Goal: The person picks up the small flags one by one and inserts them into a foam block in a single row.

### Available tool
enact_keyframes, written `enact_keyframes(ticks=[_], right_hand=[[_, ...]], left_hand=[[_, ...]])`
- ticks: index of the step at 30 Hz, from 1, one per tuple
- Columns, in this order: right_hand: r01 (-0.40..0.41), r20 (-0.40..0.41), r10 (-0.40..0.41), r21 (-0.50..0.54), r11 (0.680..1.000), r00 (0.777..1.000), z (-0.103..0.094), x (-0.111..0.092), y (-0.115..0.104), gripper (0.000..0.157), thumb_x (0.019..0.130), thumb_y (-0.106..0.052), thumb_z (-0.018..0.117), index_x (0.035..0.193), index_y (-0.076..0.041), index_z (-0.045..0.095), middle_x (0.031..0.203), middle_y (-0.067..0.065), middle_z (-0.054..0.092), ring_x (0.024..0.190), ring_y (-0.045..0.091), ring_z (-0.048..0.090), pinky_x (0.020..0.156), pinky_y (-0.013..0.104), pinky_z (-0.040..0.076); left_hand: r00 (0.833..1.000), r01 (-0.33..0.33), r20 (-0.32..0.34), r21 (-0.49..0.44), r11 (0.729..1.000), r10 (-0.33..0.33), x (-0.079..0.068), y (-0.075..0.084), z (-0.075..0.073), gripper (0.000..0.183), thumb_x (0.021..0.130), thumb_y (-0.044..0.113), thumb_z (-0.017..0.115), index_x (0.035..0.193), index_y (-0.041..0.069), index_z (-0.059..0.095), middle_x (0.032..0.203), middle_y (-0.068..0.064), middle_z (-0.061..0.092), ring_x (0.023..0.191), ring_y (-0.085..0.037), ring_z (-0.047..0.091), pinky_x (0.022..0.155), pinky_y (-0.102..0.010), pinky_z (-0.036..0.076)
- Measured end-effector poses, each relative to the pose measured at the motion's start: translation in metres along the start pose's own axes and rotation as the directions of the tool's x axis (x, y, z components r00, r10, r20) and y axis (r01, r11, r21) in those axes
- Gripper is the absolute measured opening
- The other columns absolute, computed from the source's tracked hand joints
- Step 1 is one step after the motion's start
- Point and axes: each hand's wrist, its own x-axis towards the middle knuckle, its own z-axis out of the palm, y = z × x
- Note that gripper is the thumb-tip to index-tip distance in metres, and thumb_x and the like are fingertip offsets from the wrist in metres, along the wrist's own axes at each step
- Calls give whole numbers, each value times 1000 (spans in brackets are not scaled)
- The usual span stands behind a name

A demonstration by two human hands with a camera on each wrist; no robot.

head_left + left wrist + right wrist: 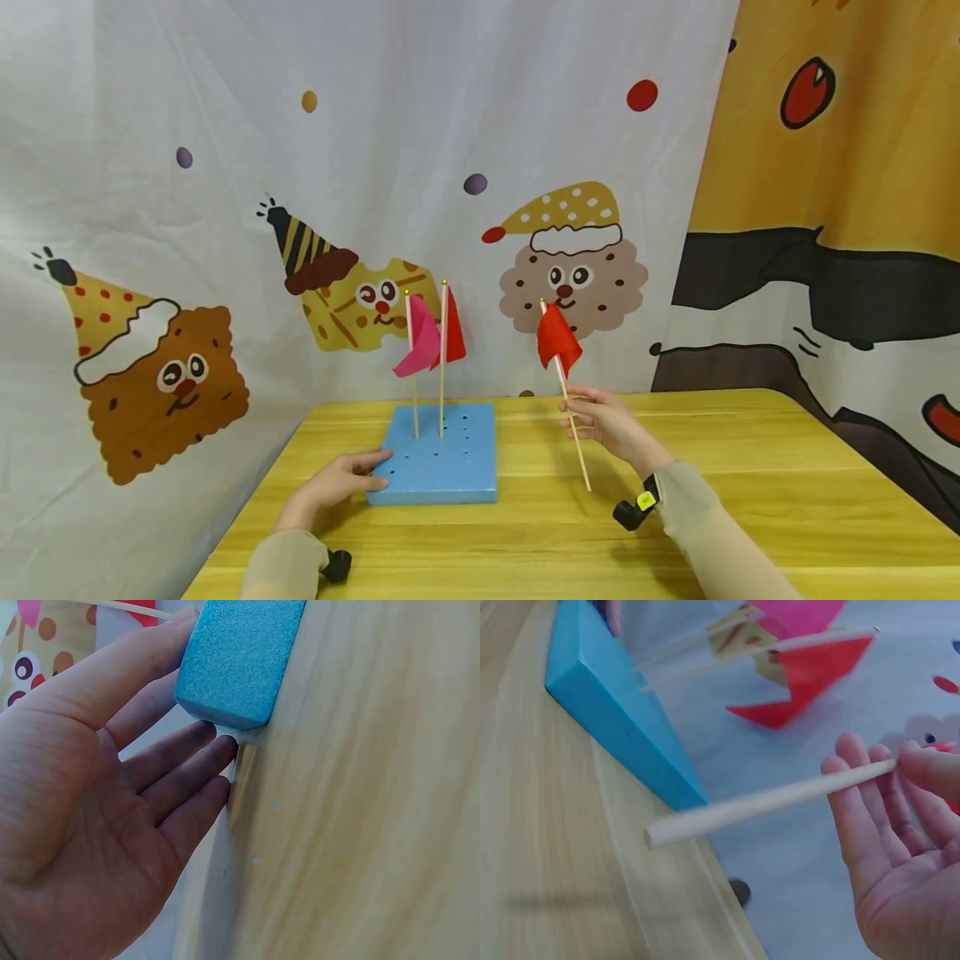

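A blue foam block (450, 477) with several small holes lies on the table. Two flags on thin wooden sticks stand upright in it, a pink flag (422, 340) and a red flag (453, 329). My left hand (341, 486) touches the block's left edge with fingers fairly straight; in the left wrist view its fingertips meet the block's corner (236, 660). To the right of the block, my right hand (606, 421) pinches the stick of another red flag (557, 340) between thumb and fingers. That stick's lower end (660, 831) hangs above the table, apart from the block.
The wooden table (712, 500) reaches to a cloth backdrop (465, 100) printed with cartoon biscuits and cheese. Small black wrist cameras sit on both wrists, such as the right wrist camera (633, 512).
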Motion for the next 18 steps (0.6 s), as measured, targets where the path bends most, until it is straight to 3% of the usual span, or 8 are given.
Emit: enact_keyframes(ticks=[5, 9, 18], right_hand=[[53, -12, -52, 80, 995, 999, 22, 21, 5, 37, 87, -13, 56, 122, -7, 47, 98, 11, 56, 92, 36, 57, 85, 53, 39], [108, -8, -108, 151, 983, 994, 40, 34, 4, 36, 87, -12, 55, 121, -5, 46, 103, 17, 54, 101, 41, 51, 89, 55, 34], [151, 6, -163, 345, 926, 987, 66, 70, 7, 23, 90, -8, 50, 112, -7, 50, 108, 16, 52, 115, 39, 41, 96, 52, 28]], left_hand=[[1000, 8, 13, -10, 1000, -8, -1, 1, -1, 58, 82, 32, 62, 134, 16, 41, 141, -15, 26, 126, -35, 25, 95, -48, 31], [1000, 5, 19, -6, 1000, -5, -1, 1, -1, 57, 82, 32, 61, 134, 17, 41, 141, -14, 26, 124, -34, 29, 94, -47, 32], [1000, -9, 21, -3, 1000, 9, -3, -1, 0, 57, 82, 32, 61, 134, 16, 42, 141, -14, 26, 124, -35, 29, 94, -48, 32]])
